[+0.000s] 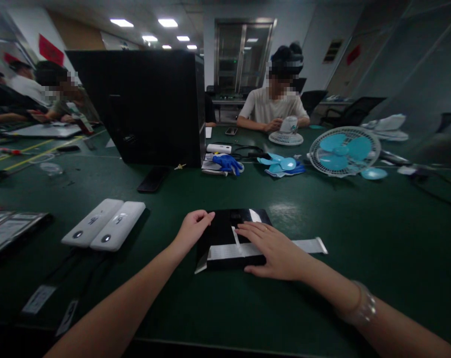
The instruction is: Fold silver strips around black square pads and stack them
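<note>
A flat black panel (221, 228) lies on the green table in front of me. Across its near part runs a wide whitish ribbon cable (224, 252), whose right end, with a pale connector, sticks out past the panel. A narrow white strip (236, 238) crosses the cable toward the panel's middle. My left hand (193, 229) is at the panel's upper left edge, fingers curled and thumb against the index finger; what they pinch, if anything, is hidden. My right hand (273, 248) lies flat over the panel's right side, fingers stretched out, covering part of the cable.
Two white power banks (106, 224) with cords lie left. Behind stand a large black box (143, 107), a phone (153, 179), blue-and-white gloves (223, 164), blue fan blades (277, 161) and a caged fan (343, 150). Across the table a person (273, 107) handles a white fan part.
</note>
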The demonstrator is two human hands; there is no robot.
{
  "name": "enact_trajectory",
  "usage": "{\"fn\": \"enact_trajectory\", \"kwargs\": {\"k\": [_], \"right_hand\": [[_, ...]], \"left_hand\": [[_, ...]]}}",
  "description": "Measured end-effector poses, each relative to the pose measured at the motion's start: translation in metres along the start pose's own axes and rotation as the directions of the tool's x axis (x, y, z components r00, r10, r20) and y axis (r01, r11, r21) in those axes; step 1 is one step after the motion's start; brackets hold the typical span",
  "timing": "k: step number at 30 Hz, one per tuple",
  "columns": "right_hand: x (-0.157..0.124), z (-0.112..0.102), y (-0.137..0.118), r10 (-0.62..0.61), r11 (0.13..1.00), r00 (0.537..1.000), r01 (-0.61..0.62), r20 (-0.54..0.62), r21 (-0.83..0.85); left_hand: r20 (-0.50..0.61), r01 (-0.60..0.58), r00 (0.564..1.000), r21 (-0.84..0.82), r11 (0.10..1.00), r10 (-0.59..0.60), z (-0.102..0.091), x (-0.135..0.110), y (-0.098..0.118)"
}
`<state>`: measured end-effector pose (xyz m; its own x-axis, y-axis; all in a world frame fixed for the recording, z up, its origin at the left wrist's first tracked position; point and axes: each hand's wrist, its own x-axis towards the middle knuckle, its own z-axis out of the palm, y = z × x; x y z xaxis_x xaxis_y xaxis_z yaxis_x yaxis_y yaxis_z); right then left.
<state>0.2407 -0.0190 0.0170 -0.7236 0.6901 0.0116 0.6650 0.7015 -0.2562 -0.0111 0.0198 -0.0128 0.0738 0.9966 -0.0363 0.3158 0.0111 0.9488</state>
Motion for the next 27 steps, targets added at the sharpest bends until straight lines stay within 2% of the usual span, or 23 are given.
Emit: {"fn": "enact_trajectory", "kwargs": {"k": [4, 8, 12, 16, 21, 24, 27], "right_hand": [[-0.003, 0.001, 0.006, 0.006, 0.999, 1.0, -0.006, -0.016, -0.05], [-0.007, -0.003, 0.024, 0.058, 0.994, 0.998, -0.06, -0.025, -0.093], [-0.016, -0.008, 0.055, 0.145, 0.985, 0.989, -0.147, -0.028, -0.093], [-0.031, -0.012, 0.098, 0.27, 0.961, 0.962, -0.271, -0.039, -0.045], [-0.06, -0.017, 0.157, 0.474, 0.88, 0.878, -0.476, -0.069, -0.007], [-0.083, -0.022, 0.189, 0.589, 0.808, 0.801, -0.588, -0.107, 0.042], [-0.111, -0.028, 0.219, 0.691, 0.721, 0.706, -0.689, -0.154, 0.079]], "left_hand": [[-0.004, -0.012, 1.0, -0.035, 0.999, 0.011, -0.001, 0.001, -0.004], [-0.003, -0.01, 1.0, -0.022, 1.0, 0.01, -0.002, 0.001, -0.005], [0.017, 0.008, 1.0, -0.008, 1.0, -0.008, -0.003, 0.0, -0.003], [0.047, 0.032, 0.998, -0.011, 0.999, -0.032, -0.004, -0.001, -0.001], [0.077, 0.055, 0.996, -0.022, 0.998, -0.053, -0.005, -0.002, -0.003], [0.081, 0.047, 0.996, -0.018, 0.999, -0.046, -0.006, -0.002, -0.003], [0.074, 0.024, 0.997, 0.004, 1.0, -0.025, -0.005, -0.001, -0.003]]}}
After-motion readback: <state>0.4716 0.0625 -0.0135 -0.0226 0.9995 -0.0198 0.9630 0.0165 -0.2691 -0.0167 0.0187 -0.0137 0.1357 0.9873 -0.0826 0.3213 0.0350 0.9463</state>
